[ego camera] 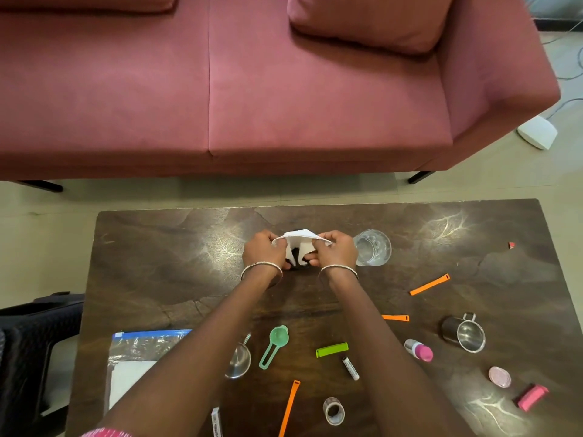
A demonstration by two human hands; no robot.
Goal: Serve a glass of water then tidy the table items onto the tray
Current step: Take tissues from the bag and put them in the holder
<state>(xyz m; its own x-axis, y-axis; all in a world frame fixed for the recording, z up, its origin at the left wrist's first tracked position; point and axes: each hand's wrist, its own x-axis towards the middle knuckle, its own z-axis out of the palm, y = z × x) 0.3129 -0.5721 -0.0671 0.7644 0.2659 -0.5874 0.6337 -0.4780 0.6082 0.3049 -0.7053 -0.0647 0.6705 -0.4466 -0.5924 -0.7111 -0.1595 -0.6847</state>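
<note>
Left hand (265, 251) and right hand (337, 251) pinch a white napkin (299, 237) beside the seemingly filled glass (373, 247); steel cup (463, 333) and green clip (332, 349) lie loose on the table (157, 263); tidying looks unstarted, no tray in sight.

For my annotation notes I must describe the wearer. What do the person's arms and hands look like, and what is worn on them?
Both forearms are bare. The left hand and the right hand wear no gloves. Each wrist has a thin silver-coloured bangle: left bangle, right bangle. A pink patterned sleeve edge shows at the bottom left.
</note>
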